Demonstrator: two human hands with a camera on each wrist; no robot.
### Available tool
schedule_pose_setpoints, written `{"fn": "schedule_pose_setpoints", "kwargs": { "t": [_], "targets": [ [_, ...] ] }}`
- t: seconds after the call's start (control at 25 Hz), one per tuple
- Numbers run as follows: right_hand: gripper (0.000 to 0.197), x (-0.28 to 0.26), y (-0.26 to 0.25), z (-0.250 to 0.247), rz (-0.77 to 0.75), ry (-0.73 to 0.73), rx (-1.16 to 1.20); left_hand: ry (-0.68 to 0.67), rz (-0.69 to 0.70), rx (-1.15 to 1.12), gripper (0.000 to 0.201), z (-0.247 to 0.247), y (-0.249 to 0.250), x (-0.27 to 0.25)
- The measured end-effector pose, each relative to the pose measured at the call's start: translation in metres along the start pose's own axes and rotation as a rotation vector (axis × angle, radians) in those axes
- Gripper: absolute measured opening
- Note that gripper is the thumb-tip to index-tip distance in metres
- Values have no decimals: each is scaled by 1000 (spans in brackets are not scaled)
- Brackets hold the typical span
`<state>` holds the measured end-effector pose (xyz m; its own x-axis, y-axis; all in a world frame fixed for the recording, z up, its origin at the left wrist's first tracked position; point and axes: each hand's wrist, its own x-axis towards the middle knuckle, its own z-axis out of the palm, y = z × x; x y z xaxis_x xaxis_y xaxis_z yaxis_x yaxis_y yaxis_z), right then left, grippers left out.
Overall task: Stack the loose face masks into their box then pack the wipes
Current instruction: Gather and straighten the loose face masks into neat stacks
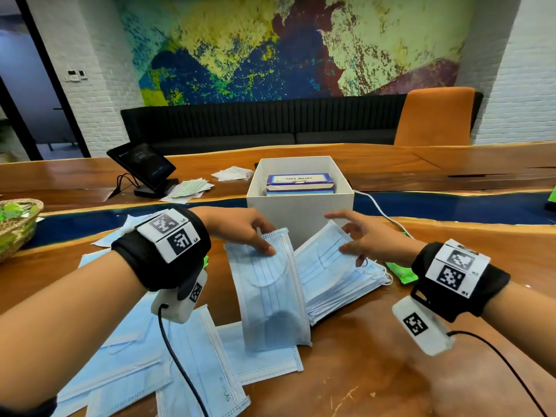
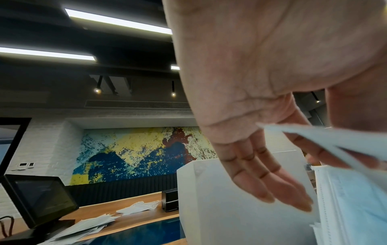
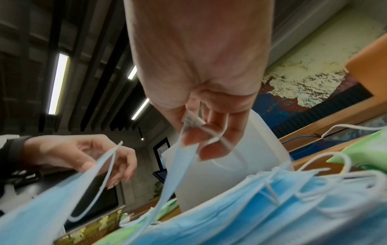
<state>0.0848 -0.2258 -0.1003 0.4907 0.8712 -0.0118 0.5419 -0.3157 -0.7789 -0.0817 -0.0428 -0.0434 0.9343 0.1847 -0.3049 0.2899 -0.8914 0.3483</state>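
My left hand (image 1: 266,249) pinches the top edge of one blue face mask (image 1: 270,296), which hangs upright with its lower end on the table. Just to its right, my right hand (image 1: 352,240) pinches a corner and ear loop of the top mask (image 3: 182,159) of a blue stack (image 1: 337,284). That stack leans against the open white box (image 1: 301,212). Inside the box lie blue face-mask cartons (image 1: 301,180). Several loose masks (image 1: 192,356) are spread at the lower left. A green wipes pack (image 1: 401,273) lies right of the stack.
A tablet on a stand (image 1: 141,167) and scattered packets (image 1: 189,188) sit behind my left arm. At the far left edge stands a wicker basket (image 1: 18,224). A white cable (image 1: 379,212) runs past the box's right side. An orange chair (image 1: 436,118) stands beyond the table.
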Motion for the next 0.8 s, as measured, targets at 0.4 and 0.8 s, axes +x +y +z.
{"fn": "schedule_pose_setpoints", "kwargs": {
  "t": [0.4,0.8],
  "targets": [
    [40,4,10,0,-41,115,-710,-22,-51,41,27,1,-1,7],
    [50,10,20,1,-88,77,-1007,-48,-1,42,17,0,-4,10]
  ]
}}
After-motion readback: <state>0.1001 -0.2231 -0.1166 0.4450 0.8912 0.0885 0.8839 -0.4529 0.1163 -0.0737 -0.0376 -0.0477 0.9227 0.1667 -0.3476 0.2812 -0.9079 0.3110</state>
